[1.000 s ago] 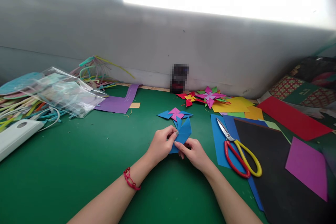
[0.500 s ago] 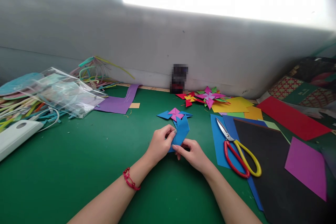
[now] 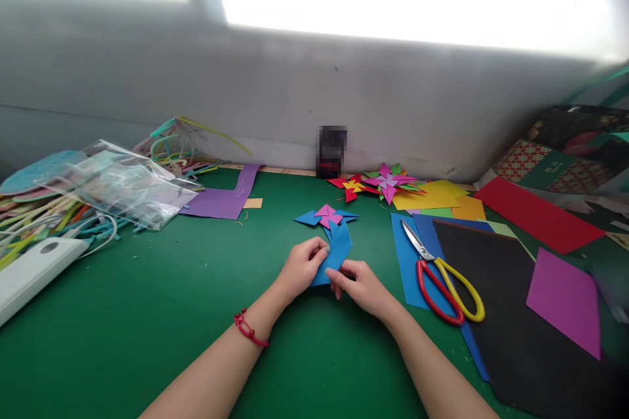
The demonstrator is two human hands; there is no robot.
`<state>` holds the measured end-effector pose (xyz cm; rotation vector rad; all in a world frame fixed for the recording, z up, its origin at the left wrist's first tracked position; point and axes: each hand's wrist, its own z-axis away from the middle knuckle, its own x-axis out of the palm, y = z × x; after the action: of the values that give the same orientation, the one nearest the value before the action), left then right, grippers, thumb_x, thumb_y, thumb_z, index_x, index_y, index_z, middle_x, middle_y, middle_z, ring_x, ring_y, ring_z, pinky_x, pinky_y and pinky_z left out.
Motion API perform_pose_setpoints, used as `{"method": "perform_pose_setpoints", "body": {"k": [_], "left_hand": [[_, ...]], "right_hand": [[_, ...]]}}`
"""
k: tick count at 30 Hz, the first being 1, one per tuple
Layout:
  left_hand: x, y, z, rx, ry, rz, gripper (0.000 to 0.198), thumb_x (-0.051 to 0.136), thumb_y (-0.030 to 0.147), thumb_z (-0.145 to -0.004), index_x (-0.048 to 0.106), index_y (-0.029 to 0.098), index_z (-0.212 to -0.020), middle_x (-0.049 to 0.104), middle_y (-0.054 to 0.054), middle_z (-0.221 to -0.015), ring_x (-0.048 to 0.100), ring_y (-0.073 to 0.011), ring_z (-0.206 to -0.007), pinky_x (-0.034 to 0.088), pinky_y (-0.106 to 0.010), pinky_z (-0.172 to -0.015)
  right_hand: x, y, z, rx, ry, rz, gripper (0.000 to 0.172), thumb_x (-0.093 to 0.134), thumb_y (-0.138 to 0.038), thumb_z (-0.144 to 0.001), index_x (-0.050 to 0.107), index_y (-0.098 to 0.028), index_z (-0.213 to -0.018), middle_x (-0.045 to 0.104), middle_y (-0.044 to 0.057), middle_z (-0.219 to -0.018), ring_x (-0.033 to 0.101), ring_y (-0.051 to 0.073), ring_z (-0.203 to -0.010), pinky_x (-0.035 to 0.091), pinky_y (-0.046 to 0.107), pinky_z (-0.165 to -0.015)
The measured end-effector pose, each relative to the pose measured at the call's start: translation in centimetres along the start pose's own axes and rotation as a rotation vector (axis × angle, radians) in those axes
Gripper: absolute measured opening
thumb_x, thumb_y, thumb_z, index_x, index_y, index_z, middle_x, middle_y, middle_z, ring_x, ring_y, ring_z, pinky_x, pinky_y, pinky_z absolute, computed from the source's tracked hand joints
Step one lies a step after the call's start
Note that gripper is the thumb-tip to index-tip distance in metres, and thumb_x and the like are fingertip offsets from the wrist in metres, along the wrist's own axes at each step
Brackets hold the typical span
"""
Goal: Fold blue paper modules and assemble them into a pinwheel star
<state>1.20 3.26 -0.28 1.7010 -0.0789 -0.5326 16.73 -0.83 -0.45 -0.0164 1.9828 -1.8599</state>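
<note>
Two hands (image 3: 301,267) (image 3: 362,287) partly hide the blue paper (image 3: 340,249).

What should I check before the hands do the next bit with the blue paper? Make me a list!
1. Left hand pinching the folded blue paper: ok.
2. Right hand gripping its lower edge: ok.
3. Scissors lying away from both hands: ok.
4. Pink-and-blue star apart from the held paper: cannot tell, they overlap in this view.
5. Folds lined up neatly: cannot tell, the hands cover part.
</note>
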Motion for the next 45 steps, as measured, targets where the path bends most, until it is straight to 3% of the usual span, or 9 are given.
{"method": "perform_pose_setpoints", "body": {"k": [4, 14, 25, 28, 30, 32, 37, 41, 45], "left_hand": [[0.0, 0.2, 0.2, 0.013, -0.105, 0.042, 0.021, 0.043, 0.031, -0.081, 0.051, 0.015, -0.068, 0.045, 0.003, -0.061, 0.040, -0.0098, -0.058, 0.033, -0.020, -0.054], [0.6, 0.2, 0.5, -0.008, -0.170, 0.054, 0.024, 0.050, 0.039, -0.077, 0.056, 0.016, -0.080, 0.054, 0.000, -0.069, 0.047, -0.0114, -0.062, 0.038, -0.022, -0.057], [1.5, 0.1, 2.4, -0.069, -0.015, 0.161, 0.023, 0.054, 0.038, -0.074, 0.051, 0.015, -0.073, 0.052, 0.001, -0.066, 0.048, -0.0105, -0.060, 0.037, -0.021, -0.056], [1.3, 0.5, 2.5, -0.060, -0.038, 0.185, 0.022, 0.055, 0.036, -0.074, 0.051, 0.014, -0.074, 0.050, 0.002, -0.066, 0.046, -0.0097, -0.060, 0.037, -0.020, -0.056], [1.1, 0.8, 2.6, -0.061, -0.139, 0.193, 0.020, 0.055, 0.034, -0.074, 0.052, 0.014, -0.072, 0.049, 0.002, -0.065, 0.044, -0.0088, -0.059, 0.035, -0.019, -0.054], [1.0, 0.9, 2.7, -0.063, -0.167, 0.179, 0.018, 0.056, 0.032, -0.074, 0.052, 0.014, -0.071, 0.047, 0.003, -0.063, 0.042, -0.0079, -0.057, 0.033, -0.019, -0.052], [1.1, 1.2, 2.7, -0.090, -0.145, 0.208, 0.019, 0.055, 0.034, -0.075, 0.052, 0.015, -0.074, 0.050, 0.003, -0.065, 0.046, -0.0082, -0.059, 0.036, -0.019, -0.053], [1.0, 0.9, 2.2, -0.158, -0.164, 0.330, 0.030, 0.058, 0.035, -0.073, 0.052, 0.015, -0.095, 0.060, -0.002, -0.075, 0.056, -0.0123, -0.064, 0.045, -0.025, -0.062], [0.5, 1.0, 1.9, -0.199, -0.047, 0.457, 0.043, 0.059, 0.039, -0.072, 0.050, 0.014, -0.105, 0.062, -0.006, -0.080, 0.062, -0.0174, -0.067, 0.048, -0.028, -0.060]], "right_hand": [[-0.1, 0.2, 0.3, -0.011, 0.245, -0.031, 0.037, 0.044, -0.038, -0.085, 0.048, -0.018, -0.054, 0.048, -0.003, -0.045, 0.044, 0.010, -0.042, 0.033, 0.022, -0.046], [-0.2, 1.4, 0.7, -0.015, 0.452, -0.030, 0.041, 0.047, -0.038, -0.083, 0.047, -0.018, -0.047, 0.040, -0.005, -0.036, 0.038, 0.010, -0.039, 0.030, 0.023, -0.045], [-0.4, 0.6, 0.9, -0.021, 0.304, -0.098, 0.038, 0.049, -0.043, -0.081, 0.043, -0.019, -0.052, 0.047, -0.004, -0.043, 0.040, 0.009, -0.039, 0.032, 0.022, -0.041], [-0.6, 0.5, 1.0, -0.022, 0.295, -0.125, 0.037, 0.050, -0.043, -0.080, 0.042, -0.019, -0.054, 0.046, -0.005, -0.044, 0.040, 0.009, -0.039, 0.032, 0.021, -0.041], [-0.6, 0.5, 1.1, -0.016, 0.290, -0.148, 0.036, 0.050, -0.043, -0.080, 0.042, -0.019, -0.054, 0.043, -0.005, -0.043, 0.039, 0.009, -0.039, 0.031, 0.021, -0.041], [-0.6, 0.6, 1.2, -0.005, 0.288, -0.138, 0.038, 0.049, -0.043, -0.081, 0.040, -0.019, -0.053, 0.040, -0.006, -0.041, 0.037, 0.008, -0.038, 0.029, 0.021, -0.040], [-0.3, 0.8, 1.0, 0.003, 0.385, -0.130, 0.041, 0.052, -0.042, -0.080, 0.038, -0.020, -0.048, 0.041, -0.006, -0.036, 0.037, 0.008, -0.034, 0.030, 0.021, -0.038], [-0.3, 0.8, 0.5, 0.038, 0.484, -0.283, 0.036, 0.054, -0.043, -0.078, 0.046, -0.018, -0.052, 0.051, -0.002, -0.042, 0.045, 0.009, -0.036, 0.037, 0.021, -0.037], [-0.4, 0.7, 0.2, 0.049, 0.516, -0.406, 0.029, 0.058, -0.042, -0.075, 0.055, -0.017, -0.062, 0.058, 0.000, -0.050, 0.054, 0.013, -0.042, 0.046, 0.025, -0.042]]}}
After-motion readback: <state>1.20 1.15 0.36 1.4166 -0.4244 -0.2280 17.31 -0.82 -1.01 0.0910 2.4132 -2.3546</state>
